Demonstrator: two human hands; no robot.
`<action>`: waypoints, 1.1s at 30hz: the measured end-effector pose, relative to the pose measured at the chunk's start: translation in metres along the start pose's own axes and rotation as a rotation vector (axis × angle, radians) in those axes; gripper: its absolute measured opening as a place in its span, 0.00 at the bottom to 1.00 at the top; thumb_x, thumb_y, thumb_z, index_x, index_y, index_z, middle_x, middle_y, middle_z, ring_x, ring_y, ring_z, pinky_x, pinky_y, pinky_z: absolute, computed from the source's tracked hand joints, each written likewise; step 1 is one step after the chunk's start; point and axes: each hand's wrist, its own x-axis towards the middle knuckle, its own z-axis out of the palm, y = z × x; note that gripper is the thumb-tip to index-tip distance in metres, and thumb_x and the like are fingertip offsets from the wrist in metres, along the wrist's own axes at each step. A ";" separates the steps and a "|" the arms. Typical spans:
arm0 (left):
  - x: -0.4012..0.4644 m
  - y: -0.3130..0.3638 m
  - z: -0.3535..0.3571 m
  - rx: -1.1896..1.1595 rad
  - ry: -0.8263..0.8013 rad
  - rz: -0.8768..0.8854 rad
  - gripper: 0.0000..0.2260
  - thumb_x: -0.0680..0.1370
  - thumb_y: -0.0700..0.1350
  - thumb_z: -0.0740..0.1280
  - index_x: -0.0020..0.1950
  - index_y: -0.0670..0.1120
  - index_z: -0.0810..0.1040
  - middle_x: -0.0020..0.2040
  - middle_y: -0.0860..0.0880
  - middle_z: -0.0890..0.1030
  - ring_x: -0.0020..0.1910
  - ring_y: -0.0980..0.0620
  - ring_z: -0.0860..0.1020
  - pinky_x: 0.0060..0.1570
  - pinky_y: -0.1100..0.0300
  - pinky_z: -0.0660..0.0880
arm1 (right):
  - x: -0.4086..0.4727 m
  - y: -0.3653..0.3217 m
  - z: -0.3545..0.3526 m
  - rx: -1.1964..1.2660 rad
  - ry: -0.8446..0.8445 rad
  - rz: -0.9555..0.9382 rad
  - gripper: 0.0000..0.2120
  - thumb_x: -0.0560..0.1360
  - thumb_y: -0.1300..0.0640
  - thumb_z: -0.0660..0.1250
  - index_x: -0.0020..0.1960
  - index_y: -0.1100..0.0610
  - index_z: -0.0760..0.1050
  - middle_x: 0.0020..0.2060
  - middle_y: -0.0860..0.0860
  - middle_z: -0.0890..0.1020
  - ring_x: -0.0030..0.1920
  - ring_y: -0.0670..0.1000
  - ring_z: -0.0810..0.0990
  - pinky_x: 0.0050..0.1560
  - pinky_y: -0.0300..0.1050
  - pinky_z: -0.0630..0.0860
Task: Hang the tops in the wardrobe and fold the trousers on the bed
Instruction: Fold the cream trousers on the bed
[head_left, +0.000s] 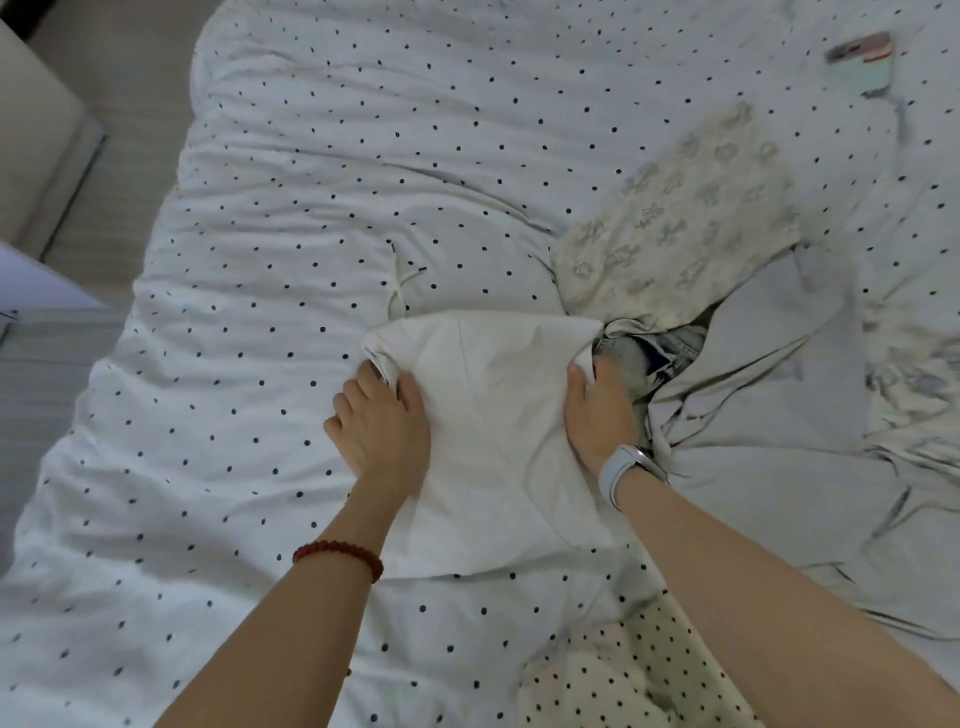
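Observation:
A cream pair of trousers (493, 415) lies folded into a rectangle on the polka-dot duvet (311, 182) of the bed. My left hand (382, 421) grips its upper left corner, fingers curled under the edge. My right hand (600, 410), with a watch on the wrist, grips the upper right edge the same way. Just right of that hand a pale blue pair of jeans (639, 358) shows from under other cloth. A cream patterned garment (675, 218) lies behind the jeans, and a pale grey garment (779, 415) is spread to the right.
A phone and a small mint-coloured device with a cable (865, 57) lie at the bed's far right. A dotted cream garment (623, 675) sits at the near edge. Floor and pale furniture (31, 130) lie beyond the bed's left side.

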 end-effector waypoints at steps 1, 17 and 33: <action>-0.010 -0.002 -0.008 -0.069 -0.016 -0.011 0.25 0.80 0.55 0.55 0.72 0.41 0.60 0.64 0.41 0.72 0.63 0.42 0.68 0.59 0.48 0.61 | -0.007 0.002 -0.005 0.011 -0.020 0.042 0.18 0.80 0.48 0.54 0.60 0.62 0.69 0.54 0.60 0.76 0.54 0.61 0.75 0.52 0.55 0.73; -0.074 0.005 -0.062 -0.552 -0.018 -0.150 0.20 0.83 0.49 0.50 0.73 0.42 0.60 0.60 0.40 0.77 0.58 0.39 0.75 0.50 0.54 0.68 | -0.077 -0.022 -0.049 0.501 0.065 0.031 0.15 0.81 0.56 0.56 0.64 0.60 0.68 0.56 0.51 0.75 0.57 0.50 0.74 0.54 0.35 0.66; -0.136 -0.105 -0.232 -0.809 0.410 -0.104 0.22 0.80 0.48 0.59 0.73 0.50 0.59 0.65 0.49 0.74 0.61 0.48 0.74 0.52 0.57 0.68 | -0.205 -0.165 -0.066 0.671 -0.086 -0.454 0.14 0.80 0.60 0.56 0.65 0.51 0.63 0.54 0.35 0.71 0.50 0.30 0.74 0.49 0.24 0.70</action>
